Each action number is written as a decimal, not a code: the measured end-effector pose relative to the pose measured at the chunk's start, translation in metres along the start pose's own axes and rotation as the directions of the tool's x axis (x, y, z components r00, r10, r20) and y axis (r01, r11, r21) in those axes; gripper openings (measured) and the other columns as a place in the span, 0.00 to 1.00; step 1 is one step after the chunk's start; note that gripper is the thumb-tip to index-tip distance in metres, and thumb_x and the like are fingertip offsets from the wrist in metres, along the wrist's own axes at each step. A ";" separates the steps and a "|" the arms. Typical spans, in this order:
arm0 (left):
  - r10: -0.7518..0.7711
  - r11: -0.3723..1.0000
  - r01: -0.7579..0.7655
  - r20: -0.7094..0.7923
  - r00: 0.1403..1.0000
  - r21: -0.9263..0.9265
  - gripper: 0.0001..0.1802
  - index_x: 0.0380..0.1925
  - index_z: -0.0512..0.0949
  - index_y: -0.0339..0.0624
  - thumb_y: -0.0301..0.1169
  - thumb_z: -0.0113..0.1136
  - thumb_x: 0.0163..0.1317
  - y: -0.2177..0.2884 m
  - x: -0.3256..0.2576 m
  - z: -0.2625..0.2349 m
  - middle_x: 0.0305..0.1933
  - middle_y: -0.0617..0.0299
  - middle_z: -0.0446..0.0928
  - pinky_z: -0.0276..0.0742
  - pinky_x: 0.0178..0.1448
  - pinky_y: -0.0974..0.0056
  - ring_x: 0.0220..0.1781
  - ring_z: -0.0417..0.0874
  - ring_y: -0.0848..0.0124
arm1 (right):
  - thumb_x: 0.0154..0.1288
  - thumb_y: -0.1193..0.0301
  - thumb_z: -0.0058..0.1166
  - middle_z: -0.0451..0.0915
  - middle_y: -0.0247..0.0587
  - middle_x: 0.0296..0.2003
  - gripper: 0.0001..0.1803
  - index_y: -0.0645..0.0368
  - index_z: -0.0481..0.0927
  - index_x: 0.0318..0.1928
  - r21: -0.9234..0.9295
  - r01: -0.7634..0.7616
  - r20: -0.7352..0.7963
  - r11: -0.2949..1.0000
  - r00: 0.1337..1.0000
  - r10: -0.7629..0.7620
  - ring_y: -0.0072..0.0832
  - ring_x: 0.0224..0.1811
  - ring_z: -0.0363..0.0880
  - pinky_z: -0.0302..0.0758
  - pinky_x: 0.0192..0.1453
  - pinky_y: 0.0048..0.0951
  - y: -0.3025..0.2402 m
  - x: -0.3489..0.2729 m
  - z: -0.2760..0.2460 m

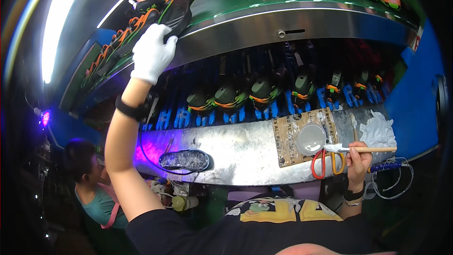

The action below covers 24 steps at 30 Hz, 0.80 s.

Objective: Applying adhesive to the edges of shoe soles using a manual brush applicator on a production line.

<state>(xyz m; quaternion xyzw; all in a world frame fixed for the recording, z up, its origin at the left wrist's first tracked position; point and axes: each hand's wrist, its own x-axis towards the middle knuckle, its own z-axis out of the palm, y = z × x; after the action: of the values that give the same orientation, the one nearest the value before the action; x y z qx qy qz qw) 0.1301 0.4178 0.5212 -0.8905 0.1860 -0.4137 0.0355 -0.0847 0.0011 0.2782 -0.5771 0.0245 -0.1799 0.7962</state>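
Observation:
My left hand, in a white knitted glove, reaches up to the green belt at the upper left. Its fingers and thumb close around the lower end of a black shoe with orange trim, sole facing me. Bare, my right hand grips a brush by its wooden handle. The brush's white head lies just beside a round dish of pale liquid, over scissors with red and yellow handles. On the bench lies a loose black shoe sole with a shiny wet-looking inner face.
Cardboard lies under the dish, with crumpled white paper to its right. Black shoes stand along blue racks below the green belt. A purple lamp glows at left. Another person sits at lower left.

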 end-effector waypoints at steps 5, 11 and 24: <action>-0.108 0.955 0.019 -0.290 0.951 -0.296 0.21 0.44 0.72 0.34 0.23 0.63 0.47 0.023 -0.067 -0.036 0.43 0.52 0.74 0.72 0.52 0.63 0.46 0.77 0.62 | 0.60 0.76 0.49 0.69 0.32 0.20 0.06 0.66 0.73 0.37 -0.009 -0.006 -0.032 1.000 0.999 0.006 0.13 0.16 0.61 0.58 0.19 0.14 -0.002 -0.008 -0.010; -0.631 0.746 0.557 -0.121 0.766 -0.365 0.53 0.59 0.56 0.27 0.52 0.68 0.41 0.046 -0.080 0.021 0.65 0.40 0.55 0.43 0.71 0.52 0.69 0.52 0.50 | 0.60 0.76 0.49 0.69 0.32 0.20 0.06 0.65 0.73 0.37 0.028 -0.016 -0.036 0.999 0.999 0.017 0.13 0.15 0.61 0.58 0.18 0.14 -0.002 -0.008 -0.003; -0.506 0.464 -0.201 -0.444 0.739 -0.863 0.57 0.60 0.46 0.26 0.31 0.76 0.34 0.046 0.080 0.029 0.51 0.52 0.63 0.66 0.58 0.62 0.52 0.67 0.66 | 0.60 0.76 0.49 0.69 0.33 0.22 0.07 0.66 0.73 0.38 -0.012 0.054 -0.038 0.998 0.998 -0.054 0.13 0.17 0.62 0.58 0.19 0.14 -0.023 -0.014 0.012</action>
<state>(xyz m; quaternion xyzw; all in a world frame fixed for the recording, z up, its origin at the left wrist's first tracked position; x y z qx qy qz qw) 0.1846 0.3438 0.5499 -0.5884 0.2811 -0.5418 -0.5303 -0.1009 0.0103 0.3007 -0.5784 0.0249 -0.2122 0.7873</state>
